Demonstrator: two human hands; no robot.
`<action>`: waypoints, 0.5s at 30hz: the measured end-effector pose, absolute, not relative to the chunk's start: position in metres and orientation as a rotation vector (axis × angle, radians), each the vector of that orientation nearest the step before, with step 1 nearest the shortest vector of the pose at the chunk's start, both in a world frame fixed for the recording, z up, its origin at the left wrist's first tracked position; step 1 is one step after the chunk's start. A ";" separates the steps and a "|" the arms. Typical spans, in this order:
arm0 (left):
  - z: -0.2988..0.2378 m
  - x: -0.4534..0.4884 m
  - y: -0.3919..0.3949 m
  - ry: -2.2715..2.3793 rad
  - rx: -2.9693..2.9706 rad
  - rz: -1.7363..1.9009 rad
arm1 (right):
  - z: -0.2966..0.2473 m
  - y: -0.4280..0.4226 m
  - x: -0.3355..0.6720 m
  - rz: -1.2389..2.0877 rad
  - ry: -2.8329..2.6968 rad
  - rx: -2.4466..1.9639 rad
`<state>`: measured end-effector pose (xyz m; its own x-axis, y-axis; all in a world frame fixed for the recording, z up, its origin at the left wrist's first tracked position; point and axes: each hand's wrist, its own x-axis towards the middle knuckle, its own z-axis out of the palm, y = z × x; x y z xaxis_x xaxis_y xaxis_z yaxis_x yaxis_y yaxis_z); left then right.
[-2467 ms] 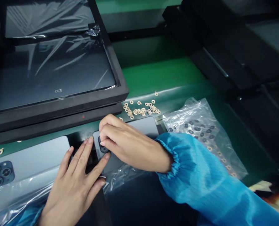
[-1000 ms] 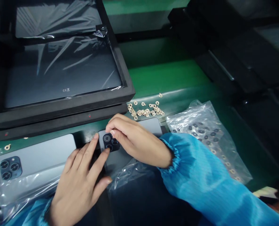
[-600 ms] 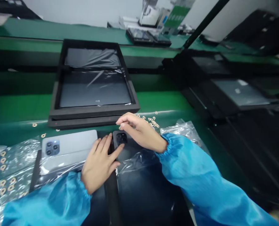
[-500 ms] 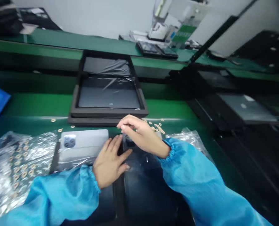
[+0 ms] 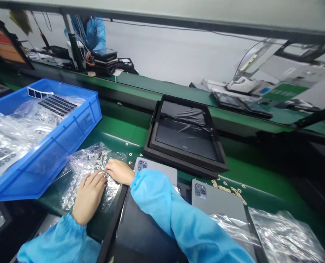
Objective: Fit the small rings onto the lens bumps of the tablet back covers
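Observation:
My left hand (image 5: 89, 197) lies on a clear plastic bag (image 5: 81, 179) of small gold-coloured rings, its fingers pressing on the bag. My right hand (image 5: 120, 171) is just beyond it, fingertips on the same bag; whether they pinch anything is hidden. Right of my hands lies a grey phone-shaped device (image 5: 157, 171) with a triple camera module, its lower part behind my right sleeve (image 5: 157, 204). A second grey device (image 5: 220, 204) with a similar camera module lies further right, partly under clear film.
A blue plastic crate (image 5: 66, 126) of bagged black rings stands left of my hands. A black tray (image 5: 179, 155) holds a film-wrapped dark panel. Loose gold rings (image 5: 228, 189) lie on the green bench. A person in a blue smock (image 5: 88, 33) stands far back.
The view has swung left and up. Both hands have left the camera module of the grey device and now rest on the bag of gold rings.

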<state>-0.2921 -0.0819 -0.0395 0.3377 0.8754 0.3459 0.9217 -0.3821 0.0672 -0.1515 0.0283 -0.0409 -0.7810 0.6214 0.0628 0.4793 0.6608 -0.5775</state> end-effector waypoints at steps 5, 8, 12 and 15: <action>-0.073 -0.313 -0.078 -1.723 -2.390 -0.465 | -0.057 0.023 -0.161 0.689 -2.750 -0.897; -0.079 -0.313 -0.078 -1.766 -2.363 -0.464 | -0.056 0.018 -0.157 0.626 -2.794 -0.853; -0.083 -0.317 -0.078 -1.803 -2.352 -0.486 | -0.054 0.016 -0.158 0.587 -2.847 -0.773; -0.086 -0.320 -0.077 -1.814 -2.344 -0.522 | -0.055 0.017 -0.163 0.574 -2.851 -0.760</action>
